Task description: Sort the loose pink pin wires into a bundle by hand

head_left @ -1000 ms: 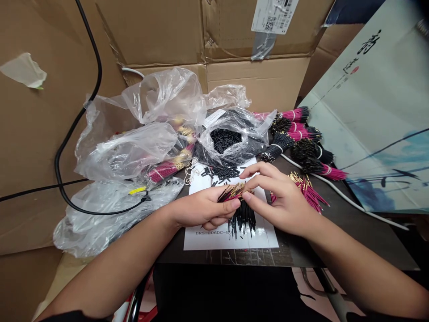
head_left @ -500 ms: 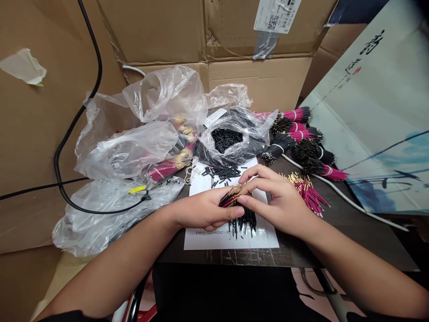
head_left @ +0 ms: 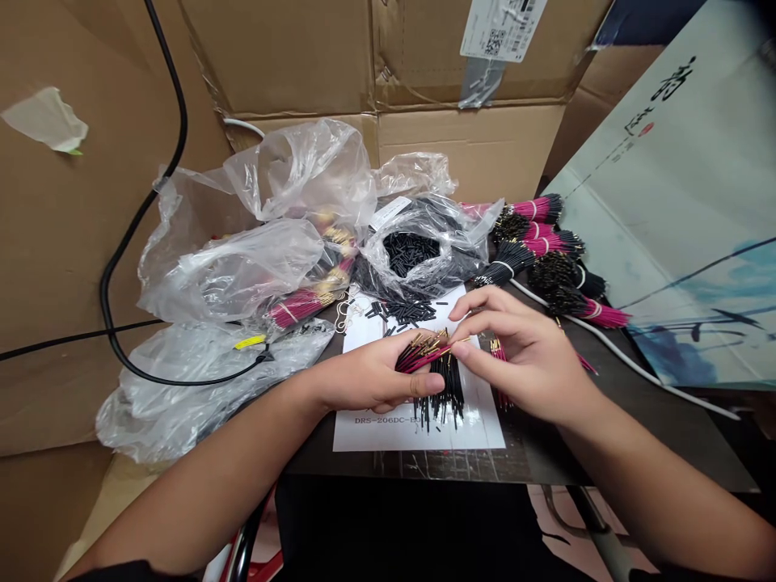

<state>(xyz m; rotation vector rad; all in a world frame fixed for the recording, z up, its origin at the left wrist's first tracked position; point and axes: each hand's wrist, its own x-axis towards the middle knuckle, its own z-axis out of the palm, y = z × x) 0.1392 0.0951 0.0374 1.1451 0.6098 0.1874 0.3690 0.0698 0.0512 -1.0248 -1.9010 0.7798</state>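
Your left hand (head_left: 369,376) grips a bunch of gold-tipped wires (head_left: 418,353); beside it, your right hand (head_left: 525,356) pinches at the tips, how many being hard to tell. Keep the bunch snug, tips level.

Left forearm (head_left: 224,465) and right forearm (head_left: 660,477) bare, angling inward from lower corners. Left hand (head_left: 376,376) closed, thumb laid over top, pointing right. Right hand (head_left: 530,356) near left, thumb and fingertip pinched, other fingers arched.

The right hand (head_left: 522,349) partly hid loose pink wires (head_left: 498,354); the painted panel (head_left: 697,202), two o'clock, was cut off at the view's edge.
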